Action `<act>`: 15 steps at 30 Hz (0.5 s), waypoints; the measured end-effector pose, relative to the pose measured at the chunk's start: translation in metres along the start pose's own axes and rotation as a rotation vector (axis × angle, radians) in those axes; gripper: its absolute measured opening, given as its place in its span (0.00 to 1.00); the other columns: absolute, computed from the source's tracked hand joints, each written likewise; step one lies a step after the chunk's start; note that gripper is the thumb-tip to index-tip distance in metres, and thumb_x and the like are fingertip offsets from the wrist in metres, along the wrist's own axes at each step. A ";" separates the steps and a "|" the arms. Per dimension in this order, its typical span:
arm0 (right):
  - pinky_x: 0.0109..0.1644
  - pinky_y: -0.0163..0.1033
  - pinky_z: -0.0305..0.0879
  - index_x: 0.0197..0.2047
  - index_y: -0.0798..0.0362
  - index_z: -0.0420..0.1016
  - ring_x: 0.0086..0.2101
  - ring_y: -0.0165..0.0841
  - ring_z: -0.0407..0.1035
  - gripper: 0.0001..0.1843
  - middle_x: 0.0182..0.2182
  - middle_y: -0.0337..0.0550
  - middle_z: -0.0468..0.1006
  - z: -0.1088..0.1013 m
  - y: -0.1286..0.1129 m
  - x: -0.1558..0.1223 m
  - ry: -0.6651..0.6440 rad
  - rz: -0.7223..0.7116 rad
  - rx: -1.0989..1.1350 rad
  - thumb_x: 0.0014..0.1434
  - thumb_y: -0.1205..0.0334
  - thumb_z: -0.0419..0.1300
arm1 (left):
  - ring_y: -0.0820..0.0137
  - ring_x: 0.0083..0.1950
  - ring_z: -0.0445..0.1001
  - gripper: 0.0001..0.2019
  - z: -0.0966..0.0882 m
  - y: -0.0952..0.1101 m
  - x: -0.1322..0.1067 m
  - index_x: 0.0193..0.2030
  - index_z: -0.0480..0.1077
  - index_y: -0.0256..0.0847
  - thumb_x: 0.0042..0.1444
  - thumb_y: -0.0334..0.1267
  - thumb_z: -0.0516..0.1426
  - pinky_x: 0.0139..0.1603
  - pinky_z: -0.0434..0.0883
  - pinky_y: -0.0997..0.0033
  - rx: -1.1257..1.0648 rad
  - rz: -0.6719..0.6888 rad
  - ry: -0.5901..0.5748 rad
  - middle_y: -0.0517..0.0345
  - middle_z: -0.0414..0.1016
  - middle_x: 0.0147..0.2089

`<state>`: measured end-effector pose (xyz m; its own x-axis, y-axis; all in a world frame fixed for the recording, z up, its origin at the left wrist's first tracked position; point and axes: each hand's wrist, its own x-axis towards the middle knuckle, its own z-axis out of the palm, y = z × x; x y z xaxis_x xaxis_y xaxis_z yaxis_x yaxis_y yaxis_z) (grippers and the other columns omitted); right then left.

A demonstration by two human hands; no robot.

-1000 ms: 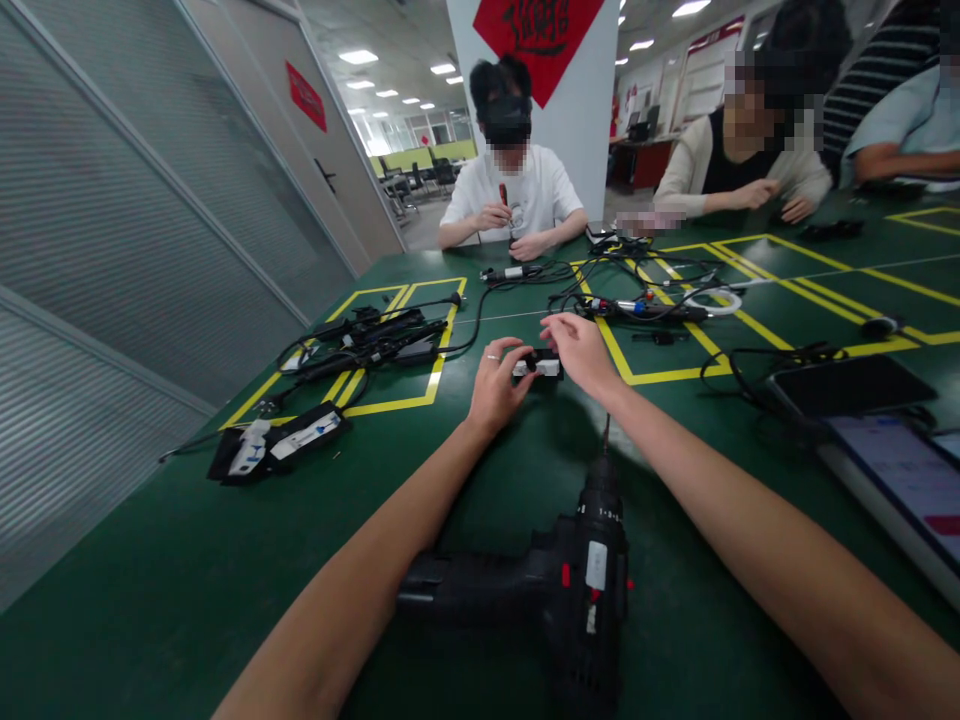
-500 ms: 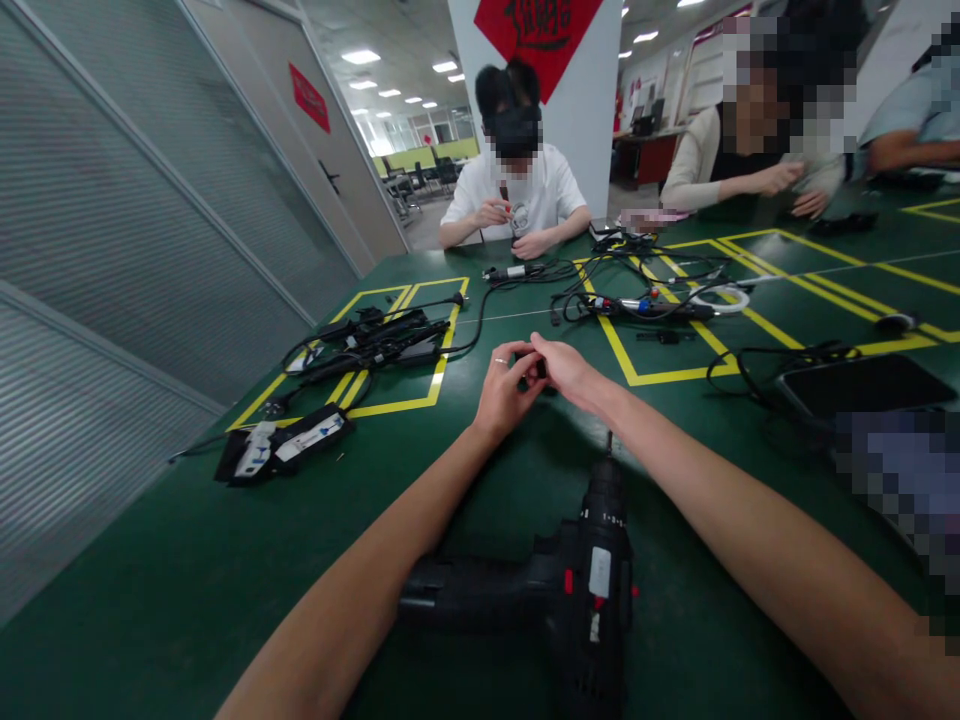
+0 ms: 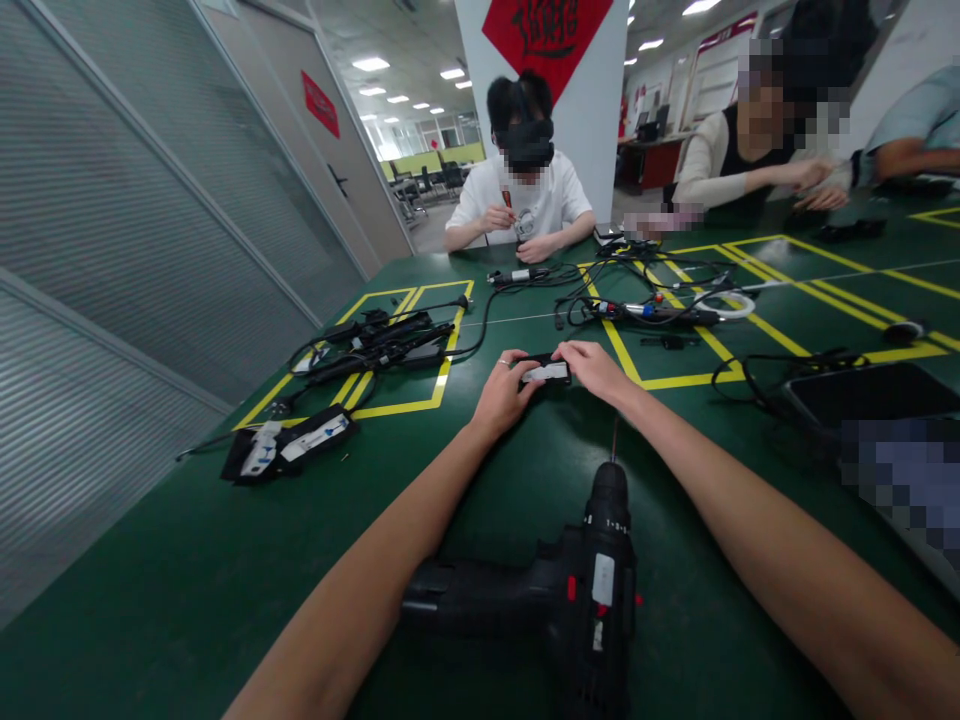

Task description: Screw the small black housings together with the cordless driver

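On the dark green worktop marked with yellow tape, a small black rectangular piece with a white label is located between both hands. The left hand pinches its left end between thumb and fingers. The right hand has its fingers bunched at the upper right corner; whether they pinch cannot be told. Nearer the camera, a black power drill with red switches lies flat, bit pointing away.
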<state>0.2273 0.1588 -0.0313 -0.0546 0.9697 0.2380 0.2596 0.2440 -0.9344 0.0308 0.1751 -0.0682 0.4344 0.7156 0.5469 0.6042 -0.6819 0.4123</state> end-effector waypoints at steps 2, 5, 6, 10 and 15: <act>0.35 0.36 0.60 0.34 0.55 0.78 0.29 0.32 0.67 0.10 0.27 0.38 0.77 0.002 0.003 -0.004 -0.072 -0.040 -0.022 0.53 0.57 0.61 | 0.65 0.52 0.69 0.11 -0.001 0.000 0.002 0.47 0.71 0.41 0.59 0.40 0.56 0.56 0.68 0.61 -0.062 -0.033 0.036 0.51 0.66 0.50; 0.37 0.36 0.60 0.37 0.54 0.79 0.30 0.32 0.67 0.11 0.29 0.38 0.78 0.006 0.006 -0.008 -0.114 -0.107 -0.068 0.50 0.60 0.64 | 0.67 0.45 0.70 0.10 -0.004 -0.001 0.004 0.44 0.70 0.39 0.60 0.42 0.55 0.49 0.69 0.64 -0.140 -0.103 0.064 0.52 0.68 0.45; 0.36 0.36 0.60 0.36 0.54 0.79 0.30 0.32 0.67 0.10 0.29 0.38 0.78 0.007 0.006 -0.008 -0.108 -0.121 -0.073 0.51 0.59 0.63 | 0.67 0.44 0.70 0.12 -0.004 -0.002 0.004 0.44 0.70 0.38 0.58 0.43 0.56 0.47 0.69 0.65 -0.165 -0.125 0.051 0.52 0.69 0.44; 0.33 0.35 0.60 0.33 0.55 0.78 0.27 0.31 0.66 0.11 0.26 0.39 0.76 0.009 0.007 -0.002 -0.051 -0.101 -0.010 0.52 0.56 0.63 | 0.67 0.41 0.71 0.21 -0.002 -0.008 0.005 0.47 0.69 0.37 0.51 0.48 0.62 0.41 0.70 0.67 -0.255 -0.187 -0.033 0.53 0.71 0.42; 0.22 0.34 0.56 0.41 0.55 0.75 0.17 0.26 0.57 0.21 0.19 0.35 0.69 -0.003 0.012 0.009 0.137 0.015 0.143 0.56 0.45 0.59 | 0.63 0.46 0.72 0.22 -0.003 -0.012 0.006 0.44 0.71 0.38 0.49 0.52 0.63 0.49 0.69 0.62 -0.152 -0.203 0.002 0.50 0.72 0.45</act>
<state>0.2324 0.1704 -0.0399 0.0822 0.9652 0.2482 0.1191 0.2378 -0.9640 0.0242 0.1873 -0.0675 0.3131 0.8400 0.4432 0.5712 -0.5394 0.6187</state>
